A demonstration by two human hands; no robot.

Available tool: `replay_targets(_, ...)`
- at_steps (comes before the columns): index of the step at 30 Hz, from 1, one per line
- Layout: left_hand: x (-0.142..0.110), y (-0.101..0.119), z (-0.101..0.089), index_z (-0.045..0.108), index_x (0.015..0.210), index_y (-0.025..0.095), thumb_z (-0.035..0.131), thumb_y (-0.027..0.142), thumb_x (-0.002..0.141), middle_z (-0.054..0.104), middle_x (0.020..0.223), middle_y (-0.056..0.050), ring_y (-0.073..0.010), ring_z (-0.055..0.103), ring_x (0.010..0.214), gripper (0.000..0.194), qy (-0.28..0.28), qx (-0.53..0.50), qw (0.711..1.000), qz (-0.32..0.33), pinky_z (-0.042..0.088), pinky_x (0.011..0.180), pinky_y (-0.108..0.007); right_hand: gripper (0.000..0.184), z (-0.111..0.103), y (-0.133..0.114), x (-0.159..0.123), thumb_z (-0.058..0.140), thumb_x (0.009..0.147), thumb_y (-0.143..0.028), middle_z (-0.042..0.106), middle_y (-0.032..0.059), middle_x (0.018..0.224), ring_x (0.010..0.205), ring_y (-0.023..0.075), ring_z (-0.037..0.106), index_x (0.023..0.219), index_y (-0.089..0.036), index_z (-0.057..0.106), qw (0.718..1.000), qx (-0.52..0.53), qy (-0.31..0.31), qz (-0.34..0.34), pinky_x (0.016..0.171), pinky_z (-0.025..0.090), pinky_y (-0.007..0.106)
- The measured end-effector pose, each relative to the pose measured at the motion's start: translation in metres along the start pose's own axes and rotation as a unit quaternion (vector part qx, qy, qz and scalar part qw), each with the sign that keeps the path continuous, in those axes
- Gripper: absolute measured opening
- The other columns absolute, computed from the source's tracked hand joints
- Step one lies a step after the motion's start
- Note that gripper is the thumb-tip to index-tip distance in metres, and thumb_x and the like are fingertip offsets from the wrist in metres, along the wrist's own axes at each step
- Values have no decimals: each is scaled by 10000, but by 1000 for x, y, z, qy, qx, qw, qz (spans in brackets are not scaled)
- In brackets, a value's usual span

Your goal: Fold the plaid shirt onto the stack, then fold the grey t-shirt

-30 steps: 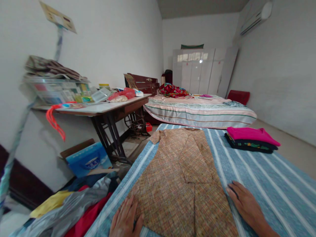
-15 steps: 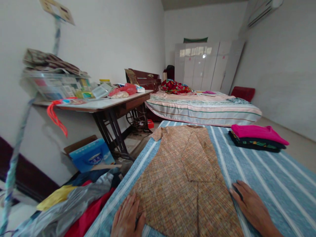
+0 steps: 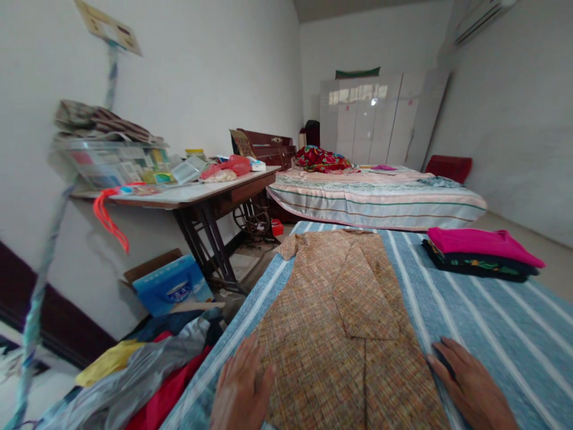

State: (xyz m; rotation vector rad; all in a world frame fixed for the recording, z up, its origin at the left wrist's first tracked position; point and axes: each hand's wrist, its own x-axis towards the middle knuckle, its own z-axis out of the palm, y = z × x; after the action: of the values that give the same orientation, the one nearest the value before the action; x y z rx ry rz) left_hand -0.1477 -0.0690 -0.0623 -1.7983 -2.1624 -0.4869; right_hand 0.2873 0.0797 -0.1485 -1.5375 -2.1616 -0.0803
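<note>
A brown checked shirt (image 3: 322,310) lies spread on the blue striped bedcover (image 3: 483,322), one sleeve folded in across its body. Beside the shirt's lower left edge is my left hand (image 3: 244,382), slightly blurred, its fingers stretched out and the thumb apart. My right hand (image 3: 472,382) rests palm down at the lower right edge, thumb against the cloth and fingers extended on the bedcover. Neither hand grips anything that I can see. The shirt's lowest part runs out of the bottom of the view.
A stack of folded clothes (image 3: 486,254), bright pink on top, sits at the right. Loose clothes (image 3: 147,370) are heaped at the lower left, near a blue box (image 3: 172,286). A cluttered sewing-machine table (image 3: 192,194) stands left; another bed (image 3: 376,197) is behind.
My left hand has shifted up slightly along the shirt's edge, its fingers lifting a little. The view has turned slightly left. The right hand stays at the shirt's right edge.
</note>
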Motion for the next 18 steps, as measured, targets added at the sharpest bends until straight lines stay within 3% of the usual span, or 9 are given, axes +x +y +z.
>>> replay_targets(2, 32, 24, -9, 596, 1178, 128, 406, 371, 882, 523, 1341, -143, -277, 453, 1267, 428, -10, -29, 999, 12, 406, 1024, -464, 596, 0, 0, 0, 308, 898, -546, 591, 172, 1195, 1118, 316, 545, 1070, -100, 664, 1000, -5, -6, -3, 986, 425, 511)
replay_targets(5, 83, 66, -11, 555, 1221, 130, 394, 311, 888, 495, 1372, -125, -250, 407, 1303, 412, -80, -56, 994, 50, 330, 1082, -433, 597, -2, 0, 0, 302, 906, -535, 586, 175, 1203, 1123, 311, 543, 1082, -91, 660, 1000, -16, -11, -12, 990, 425, 507)
replay_targets(9, 137, 100, 16, 484, 1289, 143, 421, 336, 896, 415, 1435, -121, -260, 315, 1355, 442, -176, -64, 980, 65, 294, 1093, -438, 581, 0, 5, -2, 311, 906, -536, 599, 160, 1194, 1106, 303, 563, 1078, -109, 665, 999, -33, -9, -22, 955, 465, 496)
replay_targets(14, 173, 99, 61, 382, 1376, 110, 289, 485, 941, 299, 1495, -150, -282, 224, 1390, 582, -217, -32, 973, 77, 238, 1105, -473, 540, 5, 14, -2, 334, 901, -513, 638, 138, 1138, 1042, 293, 608, 1029, -131, 693, 997, -44, 17, -61, 863, 539, 458)
replay_targets(18, 184, 87, 78, 340, 1407, 114, 268, 543, 931, 282, 1503, -149, -279, 215, 1393, 645, -221, -9, 972, 81, 200, 1114, -487, 536, 8, 18, 0, 337, 897, -511, 662, 133, 1087, 986, 290, 637, 984, -141, 715, 995, -45, 35, -87, 803, 569, 438)
